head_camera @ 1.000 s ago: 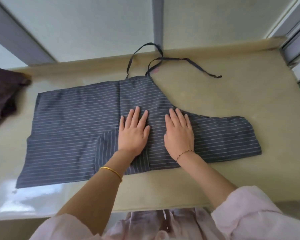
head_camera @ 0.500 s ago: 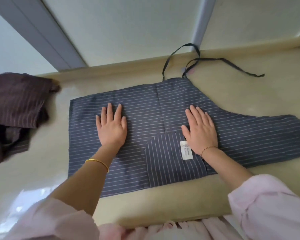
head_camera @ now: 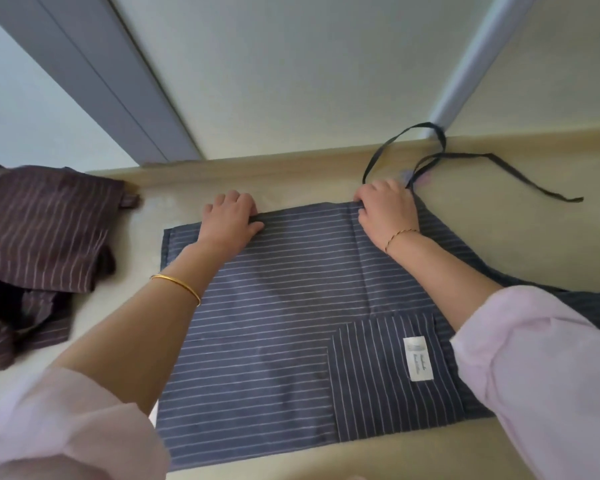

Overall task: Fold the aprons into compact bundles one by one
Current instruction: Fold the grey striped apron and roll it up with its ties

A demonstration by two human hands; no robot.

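Overhead, a beige counter meets a pale wall with grey trim.

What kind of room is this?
Probably a home, at a window ledge: a glossy beige stone-like counter below grey window frames, with a blue pinstriped apron and a heap of brown striped aprons.

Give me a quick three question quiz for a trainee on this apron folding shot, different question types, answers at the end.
1. True or false: both hands grip the far edge of the blue apron.
2. Which lies at the table's left: A) brown striped cloth, B) a towel, C) a box?
3. Fill in: the white label sits nearer the ___ arm.

Key:
1. True; left hand and right hand curl over it.
2. A, the brown striped cloth.
3. Right.
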